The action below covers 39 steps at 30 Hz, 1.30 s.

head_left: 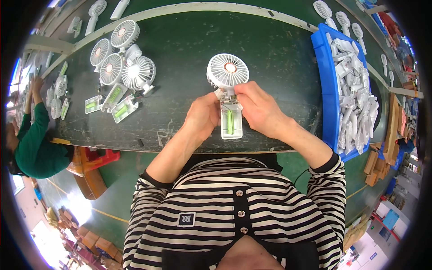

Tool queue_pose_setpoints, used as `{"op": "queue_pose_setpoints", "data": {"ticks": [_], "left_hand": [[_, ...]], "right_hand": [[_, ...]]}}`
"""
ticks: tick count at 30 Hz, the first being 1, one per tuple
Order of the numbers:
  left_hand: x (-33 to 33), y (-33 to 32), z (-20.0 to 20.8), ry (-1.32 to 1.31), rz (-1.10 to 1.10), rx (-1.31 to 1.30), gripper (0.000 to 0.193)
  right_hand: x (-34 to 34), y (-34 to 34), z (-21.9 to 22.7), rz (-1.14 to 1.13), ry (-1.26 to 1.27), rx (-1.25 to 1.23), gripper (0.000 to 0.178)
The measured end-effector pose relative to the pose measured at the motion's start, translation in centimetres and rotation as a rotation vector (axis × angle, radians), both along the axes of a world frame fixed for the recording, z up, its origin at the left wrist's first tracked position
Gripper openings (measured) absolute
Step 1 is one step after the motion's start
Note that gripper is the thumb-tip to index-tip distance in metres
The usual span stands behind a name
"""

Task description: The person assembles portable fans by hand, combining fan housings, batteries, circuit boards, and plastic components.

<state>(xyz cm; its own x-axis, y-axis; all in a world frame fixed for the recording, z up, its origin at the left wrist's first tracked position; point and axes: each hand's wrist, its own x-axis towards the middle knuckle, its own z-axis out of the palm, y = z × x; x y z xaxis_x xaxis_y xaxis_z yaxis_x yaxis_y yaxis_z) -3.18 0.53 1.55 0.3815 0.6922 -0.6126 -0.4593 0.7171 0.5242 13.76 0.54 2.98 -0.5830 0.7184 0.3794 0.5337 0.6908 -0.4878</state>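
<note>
A white handheld fan (pixel 228 71) is held upright over the green tabletop, between both my hands. Its handle casing (pixel 231 133) lies open, showing a green battery cell (pixel 231 121) and a small circuit board with thin wires near the neck. On the left side of the neck my left hand (pixel 203 115) is closed, its thumb and fingers pinching the fan. From the right my right hand (pixel 261 109) pinches the fan's neck just below the round head. The fingertips partly hide the neck and board.
Several open-handled fans (pixel 110 68) lie clustered at the left of the workbench (pixel 180 40). At the right, a blue bin (pixel 330 96) holds many white casing parts (pixel 353 103). A white rail (pixel 202 7) runs along the far side. A co-worker in a green top (pixel 38 139) works at far left.
</note>
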Motion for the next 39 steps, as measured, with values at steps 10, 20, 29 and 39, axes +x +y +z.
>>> {"op": "queue_pose_setpoints", "data": {"ticks": [10, 20, 29, 39], "left_hand": [[-0.3, -0.3, -0.8, -0.067, 0.009, 0.107, 0.04], [-0.2, -0.9, -1.1, 0.142, -0.158, 0.155, 0.038], [-0.7, -0.5, -2.2, -0.386, -0.075, -0.026, 0.035], [-0.1, -1.5, -3.0, -0.164, -0.014, 0.061, 0.025]], "right_hand": [[-0.1, -0.3, 0.5, 0.016, -0.122, 0.047, 0.016], [-0.3, -0.9, -0.4, -0.003, -0.155, 0.02, 0.017], [0.6, -0.3, 0.5, -0.042, -0.13, 0.04, 0.009], [1.0, -0.7, 0.6, -0.023, -0.148, -0.055, 0.01]]}}
